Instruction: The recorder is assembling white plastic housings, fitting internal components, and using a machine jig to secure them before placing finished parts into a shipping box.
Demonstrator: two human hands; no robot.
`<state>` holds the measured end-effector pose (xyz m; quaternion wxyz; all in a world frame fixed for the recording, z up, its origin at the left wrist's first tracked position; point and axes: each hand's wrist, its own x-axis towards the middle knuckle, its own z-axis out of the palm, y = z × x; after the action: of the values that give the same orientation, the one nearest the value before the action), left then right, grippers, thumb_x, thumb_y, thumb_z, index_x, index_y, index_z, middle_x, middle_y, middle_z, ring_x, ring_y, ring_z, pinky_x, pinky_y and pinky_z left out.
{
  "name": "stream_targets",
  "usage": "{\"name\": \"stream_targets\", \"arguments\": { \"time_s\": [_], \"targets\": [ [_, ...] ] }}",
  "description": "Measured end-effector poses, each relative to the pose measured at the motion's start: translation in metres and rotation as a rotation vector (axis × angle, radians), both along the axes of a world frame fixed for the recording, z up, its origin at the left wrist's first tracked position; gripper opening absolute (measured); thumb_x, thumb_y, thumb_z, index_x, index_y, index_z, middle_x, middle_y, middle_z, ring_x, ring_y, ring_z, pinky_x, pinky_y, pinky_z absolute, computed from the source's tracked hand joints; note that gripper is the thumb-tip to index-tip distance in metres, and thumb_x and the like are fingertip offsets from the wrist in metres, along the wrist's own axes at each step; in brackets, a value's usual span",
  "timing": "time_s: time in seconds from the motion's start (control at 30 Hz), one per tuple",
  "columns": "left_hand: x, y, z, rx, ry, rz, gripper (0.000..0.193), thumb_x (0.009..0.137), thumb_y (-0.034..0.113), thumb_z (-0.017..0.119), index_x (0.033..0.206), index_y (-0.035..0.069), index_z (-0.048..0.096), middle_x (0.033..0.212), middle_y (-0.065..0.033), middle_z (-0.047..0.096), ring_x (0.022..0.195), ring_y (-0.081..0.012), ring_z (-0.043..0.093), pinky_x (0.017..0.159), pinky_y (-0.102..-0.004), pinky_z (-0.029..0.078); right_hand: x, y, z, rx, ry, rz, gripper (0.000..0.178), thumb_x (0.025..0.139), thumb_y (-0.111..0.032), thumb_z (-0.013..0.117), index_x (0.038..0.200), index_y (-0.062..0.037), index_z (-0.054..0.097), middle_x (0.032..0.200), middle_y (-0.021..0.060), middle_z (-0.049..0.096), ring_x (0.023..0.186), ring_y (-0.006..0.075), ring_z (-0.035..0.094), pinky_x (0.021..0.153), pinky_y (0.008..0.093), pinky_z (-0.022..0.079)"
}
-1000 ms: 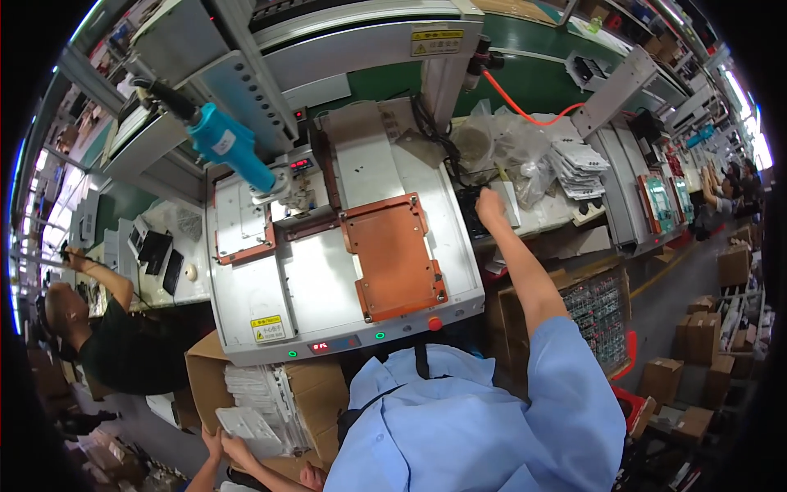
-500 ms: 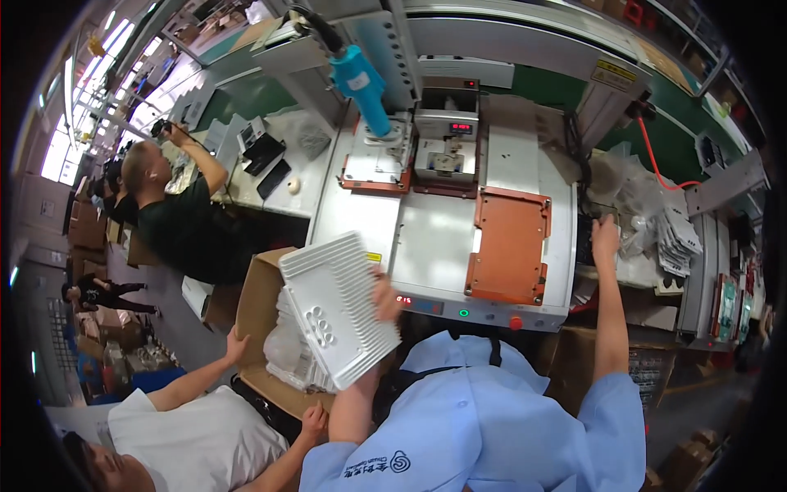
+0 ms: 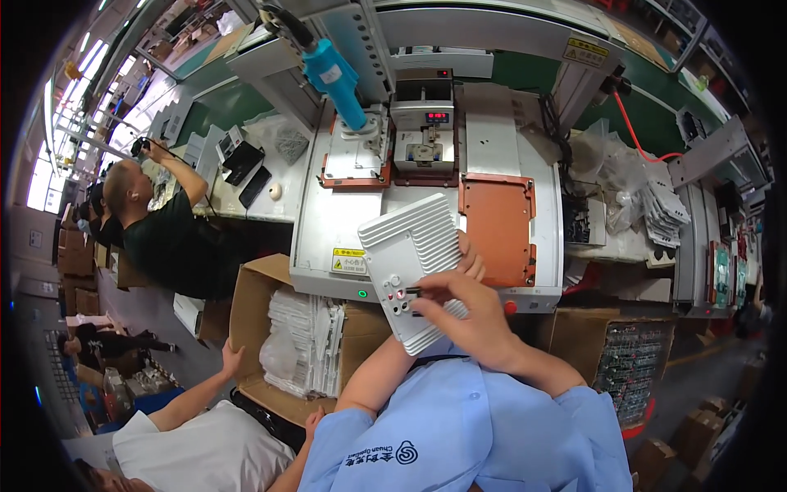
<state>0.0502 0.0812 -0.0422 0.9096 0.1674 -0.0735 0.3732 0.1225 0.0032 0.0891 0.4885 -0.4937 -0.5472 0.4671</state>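
Note:
A white finned metal housing (image 3: 403, 246) is held up before my chest, tilted, in front of the worktable's near edge. My left hand (image 3: 470, 256) grips it from behind, its fingers curled over the finned right edge. Across its lower part reaches my right hand (image 3: 484, 316), with thumb and forefinger pinching a small dark piece (image 3: 416, 292). This piece is at the cluster of round holes near the housing's lower left; I cannot tell whether it sits in a hole. Part of the left palm is hidden behind the housing.
An orange-brown fixture plate (image 3: 498, 234) lies on the white machine table (image 3: 324, 238), behind my hands. A blue cylinder (image 3: 336, 82) stands over another fixture. At left, a co-worker's hand (image 3: 234, 357) touches a cardboard box (image 3: 250, 307) of white housings. Black parts (image 3: 577, 220) sit at right.
My right hand has come from the black parts on the right to the housing, bringing the small dark piece. My left hand has carried the housing rightward from above the cardboard box.

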Motion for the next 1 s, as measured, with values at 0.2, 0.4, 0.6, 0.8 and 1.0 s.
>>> {"name": "stream_targets", "arguments": {
  "time_s": [0.2, 0.4, 0.6, 0.8, 1.0],
  "targets": [
    [0.002, -0.001, 0.005, 0.057, -0.078, 0.08, 0.036, 0.091, 0.04, 0.055, 0.098, 0.006, 0.043, 0.072, -0.0036, 0.042, 0.06, -0.0175, 0.044, 0.059, -0.0291, 0.037, -0.015, -0.008, -0.003, 0.073, -0.124, -0.055, 0.027, 0.082, -0.009, 0.07, 0.104, 0.0016, 0.059, 0.086, 0.0096, 0.063, 0.078, 0.0161, 0.064, 0.072, 0.028, 0.051],
    [-0.016, -0.029, 0.029, -0.085, -0.331, 0.531, 0.042, 0.094, 0.033, 0.053, 0.121, 0.006, 0.035, 0.109, -0.0071, 0.038, 0.098, -0.0243, 0.037, 0.084, -0.0287, 0.03, -0.013, -0.01, -0.016, 0.033, -0.215, -0.113, 0.033, 0.08, -0.021, 0.073, 0.104, -0.0023, 0.058, 0.09, 0.0093, 0.062, 0.076, 0.0167, 0.064, 0.069, 0.027, 0.051],
    [0.072, -0.073, 0.051, -0.388, -0.604, 0.844, 0.057, 0.096, 0.026, 0.052, 0.144, 0.007, 0.027, 0.147, -0.0106, 0.033, 0.135, -0.031, 0.03, 0.109, -0.0284, 0.024, 0.016, -0.002, -0.019, 0.315, -0.188, -0.216, 0.038, 0.077, -0.027, 0.074, 0.103, -0.0047, 0.057, 0.086, 0.0102, 0.058, 0.078, 0.0249, 0.061, 0.069, 0.0338, 0.048],
    [-0.001, -0.018, -0.006, -0.036, 0.028, 0.095, 0.025, 0.1, 0.027, 0.04, 0.088, 0.005, 0.044, 0.065, -0.0079, 0.047, 0.049, -0.0201, 0.049, 0.047, -0.033, 0.039, 0.257, 0.013, -0.112, 0.103, -0.221, -1.249, 0.017, 0.092, -0.018, 0.058, 0.098, -0.0022, 0.061, 0.083, 0.0062, 0.064, 0.076, 0.0135, 0.058, 0.071, 0.0269, 0.047],
    [-0.004, -0.028, -0.007, -0.028, 0.069, 0.072, 0.03, 0.098, 0.033, 0.043, 0.09, 0.004, 0.045, 0.067, -0.0091, 0.048, 0.052, -0.0225, 0.05, 0.05, -0.0344, 0.039, 0.397, -0.019, -0.316, -0.592, -0.912, -1.192, 0.054, 0.075, -0.046, 0.071, 0.102, -0.0001, 0.059, 0.099, 0.0217, 0.061, 0.097, 0.0367, 0.058, 0.085, 0.0438, 0.046]
  ]
}}
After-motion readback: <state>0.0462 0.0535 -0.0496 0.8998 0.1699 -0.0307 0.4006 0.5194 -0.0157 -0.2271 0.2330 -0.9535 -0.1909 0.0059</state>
